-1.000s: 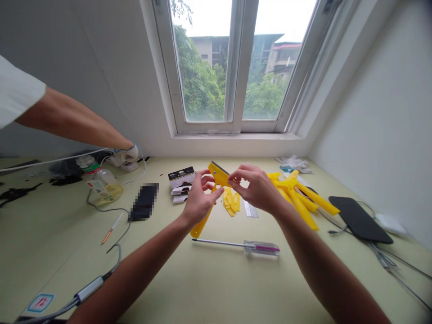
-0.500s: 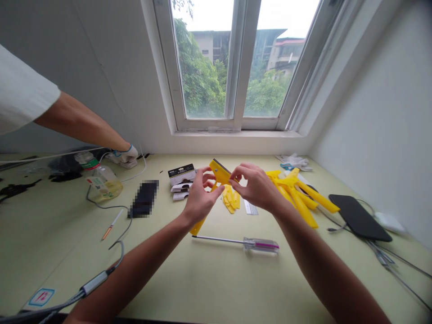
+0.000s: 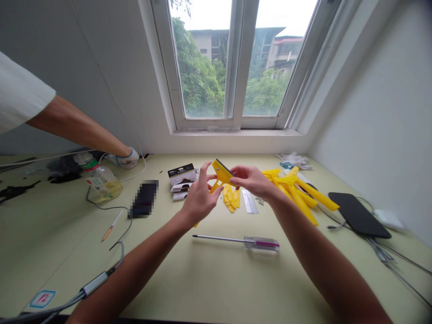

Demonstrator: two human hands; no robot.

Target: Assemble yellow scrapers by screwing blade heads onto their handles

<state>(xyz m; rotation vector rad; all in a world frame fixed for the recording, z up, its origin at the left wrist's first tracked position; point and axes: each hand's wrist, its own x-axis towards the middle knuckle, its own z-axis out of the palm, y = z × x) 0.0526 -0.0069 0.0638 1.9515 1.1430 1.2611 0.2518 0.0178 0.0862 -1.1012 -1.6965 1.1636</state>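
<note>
A yellow scraper (image 3: 222, 174) with a dark strip along its upper edge is held up above the table between both hands. My left hand (image 3: 200, 197) is closed round its neck, with the handle mostly hidden behind that hand and wrist. At the head's right end, my right hand (image 3: 252, 181) pinches the scraper between thumb and fingers. A small round screw head shows on the scraper's face. Below the hands lie flat yellow plates (image 3: 231, 199), metal blades (image 3: 249, 201) and several small screws (image 3: 259, 201). Nearer to me lies a screwdriver (image 3: 236, 240) with a clear and purple handle.
Yellow scraper handles (image 3: 297, 191) are piled at right, beside a black phone-like slab (image 3: 359, 214) with cables. Small boxes (image 3: 182, 175), a pixelated dark rectangle (image 3: 144, 199), a cigarette (image 3: 112, 226) and a bottle (image 3: 103, 182) are at left. Another person's gloved hand (image 3: 126, 158) reaches in there.
My right hand has shifted its fingers along the scraper's right end, and the scraper has turned slightly. My left index finger has lifted. The screws have come into view.
</note>
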